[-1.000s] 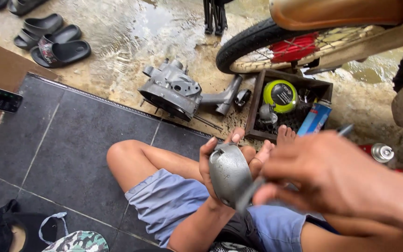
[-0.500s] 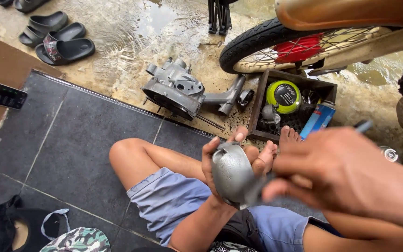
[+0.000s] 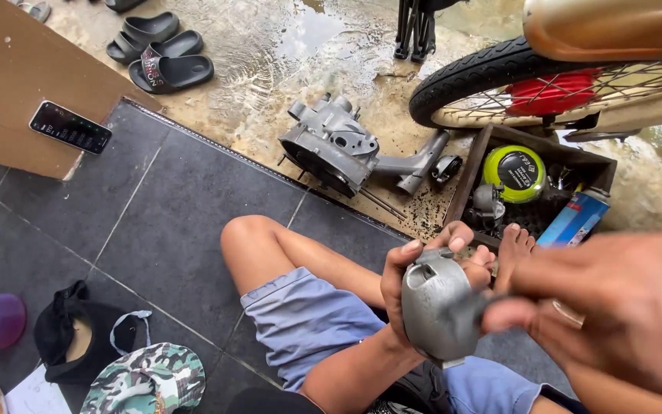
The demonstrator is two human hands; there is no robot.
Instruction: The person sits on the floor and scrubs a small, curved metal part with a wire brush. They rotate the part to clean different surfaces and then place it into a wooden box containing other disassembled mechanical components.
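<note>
Left hand has a clenched grip on the grey metal cover; right hand pinches a blurred tool against it. A slip there could jab the fingers.

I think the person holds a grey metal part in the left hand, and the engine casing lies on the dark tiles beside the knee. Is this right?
Not quite. The head view shows the left hand holding the grey metal part, but the engine casing lies on the wet concrete ground beyond the edge of the dark tiles, not on them.
</note>
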